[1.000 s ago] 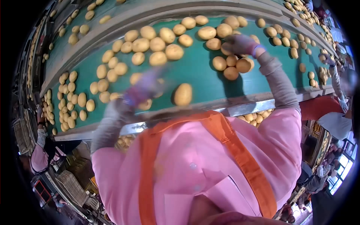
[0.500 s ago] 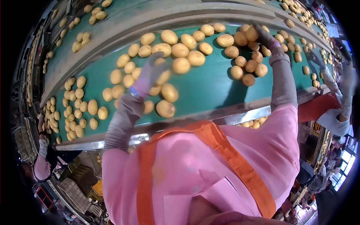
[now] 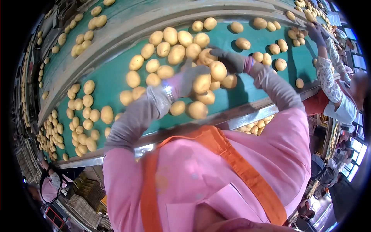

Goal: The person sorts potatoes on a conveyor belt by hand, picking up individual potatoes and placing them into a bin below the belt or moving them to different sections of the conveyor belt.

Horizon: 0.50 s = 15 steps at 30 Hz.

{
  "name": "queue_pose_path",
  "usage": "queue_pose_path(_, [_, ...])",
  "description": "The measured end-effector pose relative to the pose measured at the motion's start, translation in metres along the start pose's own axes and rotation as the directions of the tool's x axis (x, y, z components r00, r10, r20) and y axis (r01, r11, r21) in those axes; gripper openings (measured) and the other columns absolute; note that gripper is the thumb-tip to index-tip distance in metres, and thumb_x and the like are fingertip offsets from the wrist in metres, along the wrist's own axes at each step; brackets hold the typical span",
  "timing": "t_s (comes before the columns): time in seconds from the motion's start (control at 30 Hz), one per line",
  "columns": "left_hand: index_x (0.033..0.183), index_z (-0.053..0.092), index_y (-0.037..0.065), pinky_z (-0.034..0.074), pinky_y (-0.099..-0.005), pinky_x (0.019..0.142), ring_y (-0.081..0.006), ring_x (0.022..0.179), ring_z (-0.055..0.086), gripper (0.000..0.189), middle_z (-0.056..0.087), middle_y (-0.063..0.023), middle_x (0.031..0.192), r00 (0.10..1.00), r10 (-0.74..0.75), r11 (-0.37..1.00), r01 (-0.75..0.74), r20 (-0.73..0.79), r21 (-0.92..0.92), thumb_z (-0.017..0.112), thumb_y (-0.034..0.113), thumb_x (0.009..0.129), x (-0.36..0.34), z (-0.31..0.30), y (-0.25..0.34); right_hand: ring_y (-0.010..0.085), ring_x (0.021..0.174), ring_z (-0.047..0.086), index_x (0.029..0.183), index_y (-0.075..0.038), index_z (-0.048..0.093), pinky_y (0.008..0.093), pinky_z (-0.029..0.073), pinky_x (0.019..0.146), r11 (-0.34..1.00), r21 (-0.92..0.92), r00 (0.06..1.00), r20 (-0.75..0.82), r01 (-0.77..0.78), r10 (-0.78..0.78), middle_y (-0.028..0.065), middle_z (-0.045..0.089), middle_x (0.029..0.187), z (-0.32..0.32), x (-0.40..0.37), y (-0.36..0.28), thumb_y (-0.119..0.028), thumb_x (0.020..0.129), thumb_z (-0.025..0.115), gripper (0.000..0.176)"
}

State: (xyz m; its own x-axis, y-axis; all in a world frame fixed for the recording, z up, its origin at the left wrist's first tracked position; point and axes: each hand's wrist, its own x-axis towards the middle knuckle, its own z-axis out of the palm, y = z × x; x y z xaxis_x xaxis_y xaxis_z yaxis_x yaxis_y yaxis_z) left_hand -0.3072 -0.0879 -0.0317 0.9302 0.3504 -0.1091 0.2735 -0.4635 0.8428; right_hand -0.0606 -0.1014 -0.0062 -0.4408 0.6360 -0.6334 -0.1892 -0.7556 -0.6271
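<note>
Yellow potatoes (image 3: 176,54) lie spread over a green conveyor belt (image 3: 247,87). My left hand (image 3: 189,80), gloved in grey and purple, is at the left side of a potato cluster, its fingers bent against a large potato (image 3: 202,83). My right hand (image 3: 228,60), in a dark grey glove, reaches in from the right, its fingertips at another potato (image 3: 207,57). A raised potato (image 3: 218,70) sits between both hands. Whether either hand grips a potato or only pushes it is unclear.
A metal rail (image 3: 255,114) edges the belt in front of me. Beyond the far divider (image 3: 127,35) runs another belt with potatoes. At the right a co-worker's gloved hand (image 3: 317,35) reaches over the belt; another worker (image 3: 50,187) is at the far left.
My right hand has moved left and nearer, and my left hand has moved right, so they are now close together around a cluster. Potatoes on the belt have shifted.
</note>
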Motion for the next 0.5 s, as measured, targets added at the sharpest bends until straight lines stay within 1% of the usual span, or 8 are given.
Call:
queue_pose_path(0.1, [0.12,0.057,0.011,0.036,-0.0398,0.107,-0.0324,0.12,0.048,0.041,0.053,-0.0171,0.122,0.938,0.124,0.99,-0.095,-0.324,0.103,0.07,0.02,0.082,-0.029,0.008,0.01,0.0252,0.124,0.05,0.149,-0.019,0.03,0.0422,0.049,0.096,0.985,-0.164,0.976,-0.199,0.053,-0.085,0.013,0.047,0.138,0.037,0.005,0.02,-0.045,0.094,0.059,0.067])
queue_pose_path(0.27, [0.134,0.048,0.007,0.038,-0.0355,0.107,-0.0268,0.124,0.046,0.047,0.049,-0.0138,0.131,0.962,0.088,0.993,-0.104,-0.26,-0.049,0.059,0.023,0.091,-0.076,-0.022,0.03,0.0266,0.119,0.053,0.14,-0.013,0.043,0.0417,0.047,0.098,0.945,-0.317,0.899,-0.385,0.081,-0.206,0.0146,0.051,0.13,0.102,0.002,0.025,-0.043,0.094,0.059,0.057])
queue_pose_path(0.33, [0.14,0.043,0.005,0.039,-0.0333,0.106,-0.0241,0.126,0.046,0.049,0.046,-0.0122,0.136,0.974,0.07,0.989,-0.096,-0.215,-0.116,0.053,0.025,0.096,-0.095,-0.031,0.031,0.0273,0.115,0.055,0.13,-0.008,0.053,0.0377,0.043,0.102,0.437,-0.837,0.859,0.073,0.329,-0.506,0.0155,0.051,0.129,0.091,0.023,0.033,-0.036,0.095,0.056,0.045])
queue_pose_path(0.37, [0.143,0.042,0.006,0.037,-0.0327,0.108,-0.0241,0.129,0.044,0.056,0.042,-0.0135,0.143,0.944,-0.227,0.734,0.005,-0.238,-0.68,0.057,0.023,0.092,-0.101,-0.024,0.01,0.0262,0.113,0.056,0.122,-0.004,0.059,0.0343,0.04,0.103,0.377,-0.871,0.851,0.082,0.314,-0.518,0.0154,0.055,0.124,0.13,0.021,0.001,-0.029,0.096,0.052,0.037])
queue_pose_path(0.4, [0.143,0.04,0.005,0.041,-0.0352,0.105,-0.0281,0.124,0.051,0.065,0.046,-0.0165,0.142,0.947,-0.266,0.782,0.101,-0.182,-0.615,0.064,0.025,0.087,-0.108,-0.063,0.022,0.0262,0.113,0.056,0.122,-0.004,0.059,0.0343,0.04,0.103,0.382,-0.871,0.852,0.076,0.31,-0.519,0.0154,0.055,0.124,0.147,0.034,-0.019,-0.029,0.096,0.052,0.037])
queue_pose_path(0.43, [0.136,0.049,0.004,0.047,-0.0377,0.097,-0.0301,0.111,0.06,0.058,0.058,-0.0198,0.129,0.904,-0.034,0.997,0.059,-0.426,0.046,0.067,0.026,0.085,-0.129,-0.084,-0.009,0.0242,0.101,0.06,0.119,-0.004,0.061,0.0321,0.046,0.088,0.231,-0.898,0.761,0.155,0.374,-0.63,0.012,0.062,0.115,0.151,0.055,-0.041,-0.024,0.095,0.054,0.032])
queue_pose_path(0.47, [0.124,0.059,0.004,0.051,-0.0398,0.091,-0.0304,0.105,0.064,0.045,0.067,-0.0183,0.114,0.862,-0.348,0.938,0.323,-0.368,-0.128,0.066,0.026,0.085,-0.132,-0.133,0.02,0.0223,0.089,0.065,0.116,-0.004,0.063,0.03,0.053,0.072,0.071,-0.907,0.653,0.244,0.416,-0.717,0.0086,0.068,0.106,0.158,0.066,-0.065,-0.019,0.094,0.057,0.028])
queue_pose_path(0.5, [0.114,0.064,0.004,0.051,-0.039,0.09,-0.03,0.107,0.064,0.039,0.069,-0.0157,0.109,0.848,-0.087,0.974,0.183,-0.523,0.136,0.067,0.031,0.085,-0.147,-0.164,0.003,0.0258,0.086,0.065,0.119,-0.005,0.063,0.0353,0.053,0.081,0.628,-0.762,0.916,-0.351,-0.16,-0.192,0.0096,0.07,0.105,0.156,0.054,-0.096,-0.033,0.1,0.047,0.038])
